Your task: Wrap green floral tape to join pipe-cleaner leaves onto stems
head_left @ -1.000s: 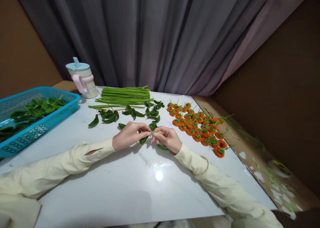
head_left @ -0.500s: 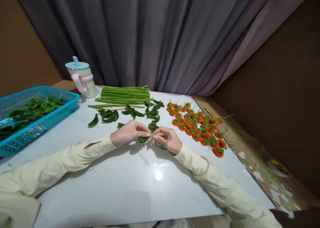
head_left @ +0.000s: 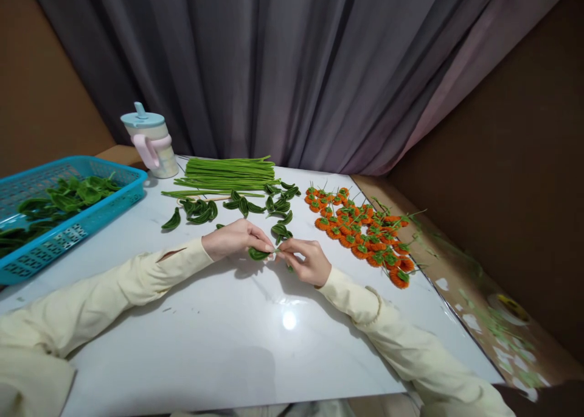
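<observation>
A dark green fuzzy craft leaf (head_left: 258,254) hangs below the fingertips of my left hand (head_left: 235,239), which is closed in a pinch on it. My right hand (head_left: 310,263) is closed too, its thumb and forefinger pinching the thin stem end of the same leaf. Just beyond my fingers lie more curved dark green leaves (head_left: 279,207), and a group of them (head_left: 198,211) is farther left. Part of another leaf shows by my right fingers, mostly covered by the hand.
Bright green fuzzy stems (head_left: 230,173) lie bundled at the back of the white table (head_left: 219,344). Orange pompom-like pieces with green tops (head_left: 360,228) spread at the right. A blue basket (head_left: 118,201) of leaves and a lidded cup (head_left: 157,152) stand left. Scraps (head_left: 506,350) litter the right side.
My fingertips have drawn slightly apart, and the thin stem between them now shows. The leaf in my left hand has shifted a little left.
</observation>
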A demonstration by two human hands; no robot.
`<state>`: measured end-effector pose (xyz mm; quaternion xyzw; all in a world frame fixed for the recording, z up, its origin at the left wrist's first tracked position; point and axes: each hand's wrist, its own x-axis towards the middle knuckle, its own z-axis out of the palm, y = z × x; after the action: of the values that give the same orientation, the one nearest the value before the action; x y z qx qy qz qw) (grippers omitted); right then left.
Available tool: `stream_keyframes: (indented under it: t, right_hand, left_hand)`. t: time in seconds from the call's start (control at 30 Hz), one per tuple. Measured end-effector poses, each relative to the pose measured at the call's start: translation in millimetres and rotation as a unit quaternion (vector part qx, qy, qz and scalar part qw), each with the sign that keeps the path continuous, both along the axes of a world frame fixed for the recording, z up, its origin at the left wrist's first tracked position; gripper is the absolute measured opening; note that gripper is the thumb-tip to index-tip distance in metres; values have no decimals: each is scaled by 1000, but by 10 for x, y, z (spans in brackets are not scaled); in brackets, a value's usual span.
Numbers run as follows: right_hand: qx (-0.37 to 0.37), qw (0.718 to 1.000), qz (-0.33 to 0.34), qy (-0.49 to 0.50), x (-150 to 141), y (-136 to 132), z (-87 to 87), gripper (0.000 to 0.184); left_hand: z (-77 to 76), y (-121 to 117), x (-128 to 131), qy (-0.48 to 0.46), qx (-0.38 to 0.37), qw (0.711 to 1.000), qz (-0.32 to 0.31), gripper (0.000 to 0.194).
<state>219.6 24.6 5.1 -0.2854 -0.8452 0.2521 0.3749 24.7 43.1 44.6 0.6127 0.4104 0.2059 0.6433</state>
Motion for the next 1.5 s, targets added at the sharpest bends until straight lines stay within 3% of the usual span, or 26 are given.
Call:
stream_keyframes:
  t: [0.17, 0.37, 0.47, 0.57, 0.63, 0.73, 0.8, 0.87, 0.93, 1.0, 1.07, 1.1, 1.2, 1.33, 1.43, 1.5]
  right_hand:
    - [185, 982, 18, -45, 11, 11, -95, 19]
    - [358, 921, 67, -137, 66, 86, -146, 25]
    - [400, 897, 96, -162, 84, 111, -129, 27]
    - [401, 895, 117, -160, 82, 117, -129, 26]
    - [378, 908, 117, -142, 69, 112, -144, 25]
    - [281, 949, 90, -109, 43, 91, -154, 25]
    - [178, 980, 53, -74, 25, 71, -131, 25]
    - [61, 998, 17, -27, 10, 54, -87, 25]
    - [-51, 999, -4, 14, -2, 45, -47, 23]
    - [-145, 988, -6, 55, -14, 46, -31, 22]
    - [-224, 970, 8, 97, -24, 53, -43, 22]
    - [-259, 959, 17, 117, -29, 56, -54, 23]
    - [-328, 931, 33, 154, -41, 61, -81, 27]
    - [-348, 923, 37, 162, -47, 59, -75, 30]
    - [-338, 927, 39, 157, -47, 57, -66, 30]
    - [-321, 935, 40, 146, -43, 56, -62, 29]
  left_hand:
    - [-45, 39, -39, -30, -128, 991, -22, 8]
    - [-59, 57, -46, -9, -175, 984, -41, 8]
    - [-76, 47, -42, -1, -194, 980, -43, 10]
    - [-104, 46, -36, 2, -210, 977, -47, 12]
    - [-115, 62, -39, 0, -206, 977, -55, 15]
    - [-87, 114, -71, 13, -155, 986, -62, 24]
    - [-26, 145, -110, 50, -59, 996, -47, 33]
    - [64, 141, -149, 99, 102, 990, -17, 41]
    - [151, 83, -164, 138, 308, 941, -8, 39]
    - [202, -22, -144, 171, 503, 845, -52, 30]
    - [195, -136, -95, 216, 620, 748, -102, 24]
    - [173, -183, -67, 235, 652, 713, -107, 19]
    - [79, -248, -3, 261, 692, 663, -118, 24]
    - [0, -206, -3, 256, 710, 646, -114, 33]
    - [-13, -165, -31, 257, 696, 661, -114, 31]
    - [-13, -145, -47, 245, 663, 697, -118, 28]
